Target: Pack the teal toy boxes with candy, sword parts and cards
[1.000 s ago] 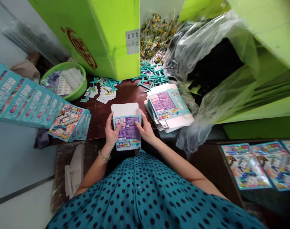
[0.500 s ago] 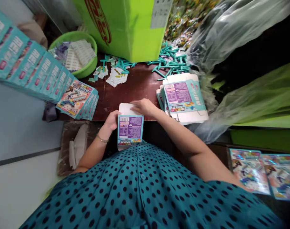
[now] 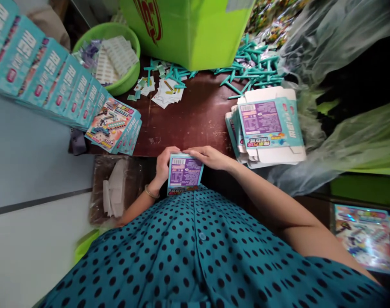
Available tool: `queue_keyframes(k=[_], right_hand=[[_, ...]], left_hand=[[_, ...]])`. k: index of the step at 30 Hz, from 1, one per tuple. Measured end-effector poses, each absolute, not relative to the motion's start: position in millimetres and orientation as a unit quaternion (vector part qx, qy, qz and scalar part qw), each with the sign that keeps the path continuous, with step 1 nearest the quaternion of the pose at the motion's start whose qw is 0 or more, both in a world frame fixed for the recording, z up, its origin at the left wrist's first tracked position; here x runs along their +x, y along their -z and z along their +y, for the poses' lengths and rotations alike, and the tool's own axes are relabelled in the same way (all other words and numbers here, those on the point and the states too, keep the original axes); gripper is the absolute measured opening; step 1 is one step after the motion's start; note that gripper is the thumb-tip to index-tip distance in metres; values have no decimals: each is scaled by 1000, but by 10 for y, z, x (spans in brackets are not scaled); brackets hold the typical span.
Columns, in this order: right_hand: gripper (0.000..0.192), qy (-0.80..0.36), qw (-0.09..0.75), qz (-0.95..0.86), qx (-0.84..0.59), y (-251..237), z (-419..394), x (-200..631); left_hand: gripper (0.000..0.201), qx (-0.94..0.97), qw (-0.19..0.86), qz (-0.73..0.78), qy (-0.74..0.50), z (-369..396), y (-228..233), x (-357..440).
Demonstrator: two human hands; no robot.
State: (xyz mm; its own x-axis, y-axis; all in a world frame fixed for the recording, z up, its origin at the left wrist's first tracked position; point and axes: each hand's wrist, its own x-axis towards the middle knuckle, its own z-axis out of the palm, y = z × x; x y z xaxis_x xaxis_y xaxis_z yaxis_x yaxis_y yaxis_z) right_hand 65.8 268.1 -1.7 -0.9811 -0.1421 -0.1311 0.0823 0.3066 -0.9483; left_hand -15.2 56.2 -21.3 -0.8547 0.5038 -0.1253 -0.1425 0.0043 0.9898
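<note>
Both hands grip a small teal carton (image 3: 184, 174) at the near edge of the dark worktop (image 3: 195, 124), close against the body. The left hand (image 3: 163, 164) clasps its left side; the right hand (image 3: 209, 156) lies flat across its top end (purple label panel facing up). A stack of flat cartons (image 3: 267, 126) rests just to the right.

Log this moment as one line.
left hand: grips small box | right hand: on box top | flat box stack: right

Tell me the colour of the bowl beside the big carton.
Light green bowl, seen in the head view.
</note>
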Motion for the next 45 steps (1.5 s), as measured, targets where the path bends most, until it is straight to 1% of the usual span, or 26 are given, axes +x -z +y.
queue_keyframes(k=[2,4,7,10,11,13,15,16,18,20,21,23,24,25,27,29,32,34,35,37,38,39,40,42,43,45], right_hand=[[41,577,92,810,-43,73,2650,760],[45,574,19,819,-9,212,2551,890],[37,574,-99,809,74,470,2344,1068],[34,574,-123,802,106,533,2231,1129],[38,580,-123,797,112,472,2233,1114],[58,592,-121,787,119,230,2282,1029],[76,561,-130,809,122,-109,2340,880],[78,519,-142,832,131,-277,2352,784],[72,408,-165,885,152,-529,2321,564],[65,319,-141,927,135,-602,2240,316],[59,299,-100,943,106,-567,2205,182],[41,287,9,957,46,-392,2201,-118],[36,285,50,957,29,-279,2242,-291],[34,278,69,958,24,-166,2307,-485],[37,250,51,967,32,27,2460,-940],[39,224,12,974,21,149,2544,-1470],[40,219,-9,975,-43,228,2422,-2266],[46,204,-13,974,-94,260,2241,-2665],[49,193,-11,975,-110,287,2155,-2793],[53,168,-4,975,-145,380,2042,-2870],[53,157,-4,973,-170,448,2029,-2813],[54,151,-7,969,-196,524,2051,-2695],[54,144,-12,964,-223,603,2108,-2520],[51,132,-24,958,-253,733,2307,-2036],[49,128,-25,960,-246,775,2432,-1749],[47,119,-17,972,-204,807,2678,-1135]], left_hand=[[22,193,187,720,-640,451,235,-101],[21,196,162,739,-624,338,281,-72],[23,166,158,736,-637,226,352,-60],[28,144,166,727,-651,254,332,-119],[30,144,158,722,-658,299,293,-167],[34,149,124,708,-679,423,174,-307],[35,155,63,702,-693,553,36,-470],[36,158,25,708,-688,602,-24,-544],[43,170,-53,735,-655,644,-89,-644],[54,207,-91,762,-607,611,-51,-673],[58,240,-79,772,-583,577,9,-667],[65,323,-10,786,-528,504,191,-640],[70,360,28,792,-492,476,297,-623],[76,388,60,800,-454,457,399,-606],[86,419,94,822,-375,447,562,-563],[87,434,95,840,-310,465,641,-497],[70,486,70,838,-238,511,649,-356],[62,547,70,811,-195,531,655,-257],[63,573,75,797,-176,532,674,-216],[81,593,72,789,-145,510,739,-171],[90,587,57,797,-129,488,776,-169],[92,579,32,806,-117,460,808,-182],[85,574,-4,811,-115,427,825,-206],[61,579,-90,796,-154,356,792,-285],[51,585,-132,776,-195,323,734,-335],[42,585,-189,730,-298,272,543,-449]])
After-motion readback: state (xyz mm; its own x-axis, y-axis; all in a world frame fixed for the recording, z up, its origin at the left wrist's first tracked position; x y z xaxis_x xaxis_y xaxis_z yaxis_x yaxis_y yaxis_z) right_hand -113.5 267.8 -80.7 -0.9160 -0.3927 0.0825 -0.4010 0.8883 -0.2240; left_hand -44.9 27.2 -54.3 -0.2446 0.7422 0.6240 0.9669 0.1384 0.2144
